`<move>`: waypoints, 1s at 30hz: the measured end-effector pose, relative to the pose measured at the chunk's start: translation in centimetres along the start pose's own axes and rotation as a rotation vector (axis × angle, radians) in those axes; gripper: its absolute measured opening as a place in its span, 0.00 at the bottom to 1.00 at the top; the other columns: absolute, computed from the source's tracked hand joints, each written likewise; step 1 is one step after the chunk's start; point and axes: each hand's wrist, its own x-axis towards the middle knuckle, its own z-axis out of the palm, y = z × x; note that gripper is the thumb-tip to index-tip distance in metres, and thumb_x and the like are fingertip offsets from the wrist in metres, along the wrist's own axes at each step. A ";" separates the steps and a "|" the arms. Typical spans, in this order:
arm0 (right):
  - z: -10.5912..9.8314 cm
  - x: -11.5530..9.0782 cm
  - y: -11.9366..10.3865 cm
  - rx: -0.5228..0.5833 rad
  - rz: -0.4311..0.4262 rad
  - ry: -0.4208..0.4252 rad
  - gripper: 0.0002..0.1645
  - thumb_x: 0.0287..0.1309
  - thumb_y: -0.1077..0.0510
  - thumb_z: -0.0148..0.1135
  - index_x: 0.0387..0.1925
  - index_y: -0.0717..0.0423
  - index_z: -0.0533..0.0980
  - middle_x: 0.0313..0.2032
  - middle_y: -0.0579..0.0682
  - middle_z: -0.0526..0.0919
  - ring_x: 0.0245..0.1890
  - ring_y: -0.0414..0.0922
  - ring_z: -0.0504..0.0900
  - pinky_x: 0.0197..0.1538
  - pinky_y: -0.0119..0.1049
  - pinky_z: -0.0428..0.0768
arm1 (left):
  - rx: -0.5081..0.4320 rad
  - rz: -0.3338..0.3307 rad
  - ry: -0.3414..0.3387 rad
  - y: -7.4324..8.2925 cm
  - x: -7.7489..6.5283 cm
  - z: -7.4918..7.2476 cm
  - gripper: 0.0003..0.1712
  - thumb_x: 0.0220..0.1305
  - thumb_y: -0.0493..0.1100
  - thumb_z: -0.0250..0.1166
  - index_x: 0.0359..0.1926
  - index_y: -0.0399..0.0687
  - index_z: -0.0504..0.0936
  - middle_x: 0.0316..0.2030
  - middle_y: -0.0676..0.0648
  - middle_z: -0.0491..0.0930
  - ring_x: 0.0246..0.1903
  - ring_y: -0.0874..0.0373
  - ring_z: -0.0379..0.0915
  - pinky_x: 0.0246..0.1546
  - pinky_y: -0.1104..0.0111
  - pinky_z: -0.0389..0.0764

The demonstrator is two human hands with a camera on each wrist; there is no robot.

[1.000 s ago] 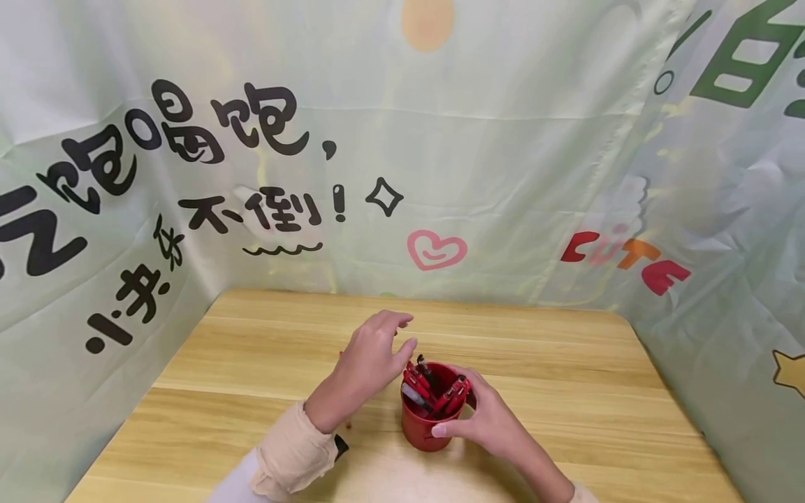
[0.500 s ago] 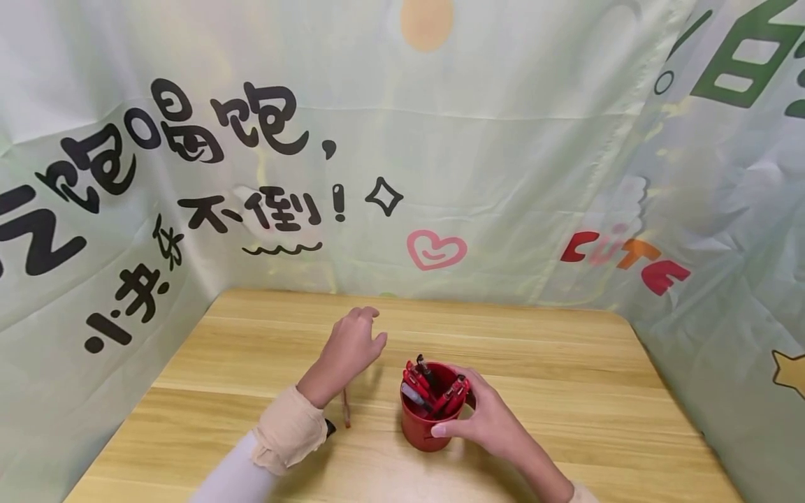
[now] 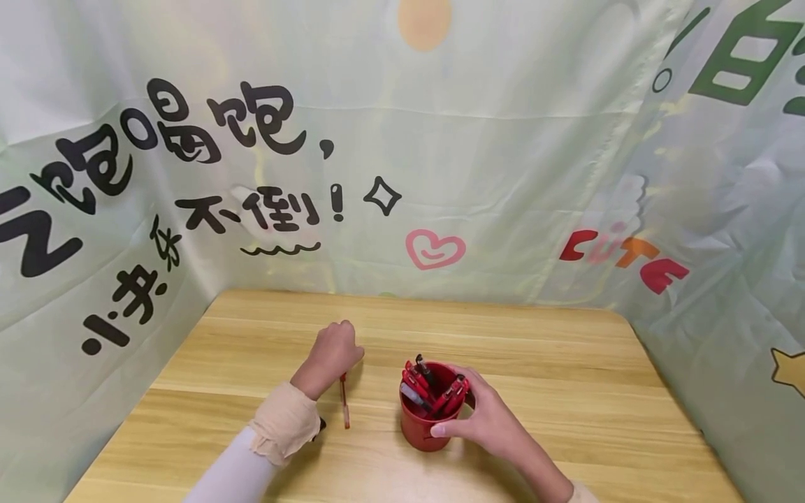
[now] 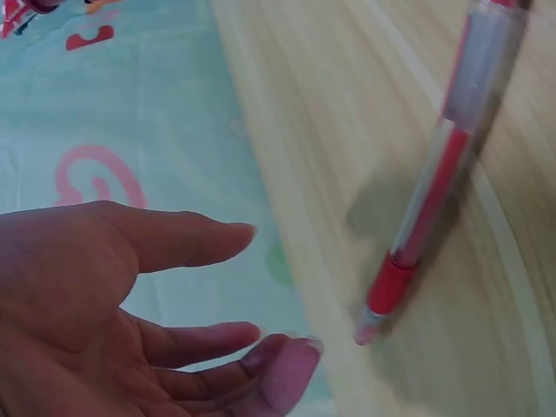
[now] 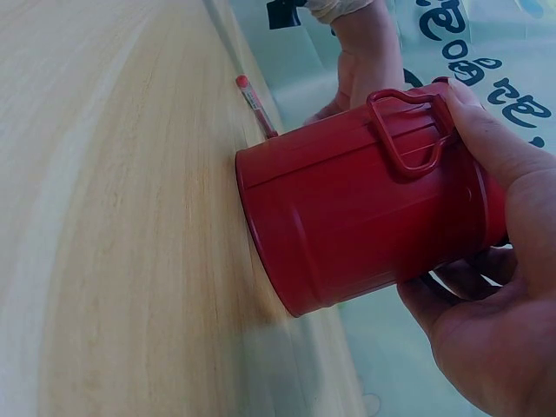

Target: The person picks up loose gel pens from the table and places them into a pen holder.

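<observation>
My right hand [image 3: 493, 423] grips a red pen cup [image 3: 420, 432], thumb on the near side and fingers around the far side at the rim. The right wrist view shows the cup's wire side handle [image 5: 404, 143]. Several pens [image 3: 434, 391] stand in the cup, mostly red, with a black one and a grey one. To the left, a single red pen [image 3: 344, 404] lies on the table. My left hand [image 3: 330, 356] hovers just over its far end. In the left wrist view the fingers and thumb are apart, beside the red pen [image 4: 434, 187], and hold nothing.
The wooden table [image 3: 566, 377] fills the lower part of the head view. A pale printed cloth [image 3: 503, 175] with lettering and drawings hangs along its back and sides. Something small and black [image 3: 319, 427] shows under the left wrist.
My left hand has moved left and slightly down, away from the cup's rim to the lying pen, which shows more fully now. The right hand and cup have stayed in place.
</observation>
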 end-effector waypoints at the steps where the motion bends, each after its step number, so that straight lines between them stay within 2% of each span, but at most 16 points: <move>1: 0.0 0.0 0.0 -0.002 0.000 0.000 0.56 0.38 0.47 0.88 0.70 0.32 0.70 0.65 0.42 0.77 0.67 0.46 0.77 0.70 0.30 0.73 | 0.006 0.000 -0.003 -0.1 0.0 0.0 0.20 0.60 0.32 0.63 0.20 0.49 0.62 0.17 0.53 0.55 0.16 0.60 0.49 0.17 0.70 0.56; 3: 0.0 0.0 0.0 -0.005 -0.001 -0.001 0.56 0.38 0.47 0.88 0.70 0.32 0.70 0.65 0.42 0.77 0.67 0.46 0.77 0.71 0.31 0.73 | 0.020 -0.005 -0.013 -0.4 0.1 0.2 0.23 0.58 0.31 0.62 0.17 0.51 0.59 0.16 0.54 0.53 0.16 0.61 0.47 0.17 0.71 0.55; 7: 0.0 0.0 0.0 -0.005 0.001 -0.001 0.56 0.38 0.47 0.88 0.70 0.32 0.69 0.65 0.42 0.77 0.68 0.46 0.77 0.71 0.30 0.73 | 0.052 -0.016 -0.035 -1.1 0.3 0.5 0.26 0.57 0.31 0.64 0.13 0.51 0.60 0.14 0.54 0.56 0.16 0.61 0.53 0.17 0.71 0.59; 10: 0.0 0.0 0.0 0.000 0.004 -0.002 0.55 0.38 0.47 0.88 0.70 0.32 0.70 0.65 0.41 0.77 0.67 0.45 0.77 0.70 0.29 0.73 | 0.066 -0.009 -0.038 -1.5 0.1 0.7 0.26 0.56 0.30 0.65 0.11 0.51 0.62 0.13 0.54 0.60 0.16 0.60 0.57 0.18 0.72 0.62; 17: 0.1 0.0 0.0 0.003 0.004 -0.002 0.55 0.38 0.48 0.88 0.70 0.32 0.70 0.65 0.42 0.77 0.67 0.45 0.77 0.69 0.28 0.73 | 0.084 -0.007 -0.035 -2.0 0.0 1.1 0.24 0.52 0.27 0.63 0.11 0.51 0.64 0.13 0.54 0.60 0.17 0.60 0.56 0.19 0.71 0.62; 22: 0.1 -0.1 0.0 -0.003 -0.011 -0.002 0.55 0.38 0.47 0.88 0.70 0.31 0.70 0.65 0.42 0.77 0.67 0.46 0.77 0.69 0.28 0.73 | 0.105 -0.010 -0.022 -2.2 0.2 1.3 0.22 0.50 0.28 0.66 0.11 0.50 0.67 0.13 0.54 0.62 0.18 0.58 0.59 0.20 0.69 0.65; 26: 0.1 0.0 0.0 -0.005 -0.012 -0.002 0.55 0.38 0.47 0.88 0.69 0.31 0.70 0.65 0.41 0.77 0.67 0.46 0.77 0.69 0.28 0.73 | 0.096 -0.013 -0.030 -2.3 0.3 1.5 0.23 0.50 0.28 0.67 0.10 0.50 0.66 0.12 0.54 0.61 0.17 0.59 0.59 0.20 0.70 0.65; 30: 0.1 0.0 0.0 -0.008 -0.002 0.000 0.55 0.38 0.47 0.88 0.69 0.30 0.70 0.65 0.41 0.77 0.68 0.46 0.76 0.70 0.29 0.73 | 0.060 -0.002 -0.040 -2.4 0.4 1.6 0.26 0.51 0.25 0.64 0.10 0.51 0.61 0.12 0.55 0.54 0.16 0.61 0.53 0.19 0.71 0.60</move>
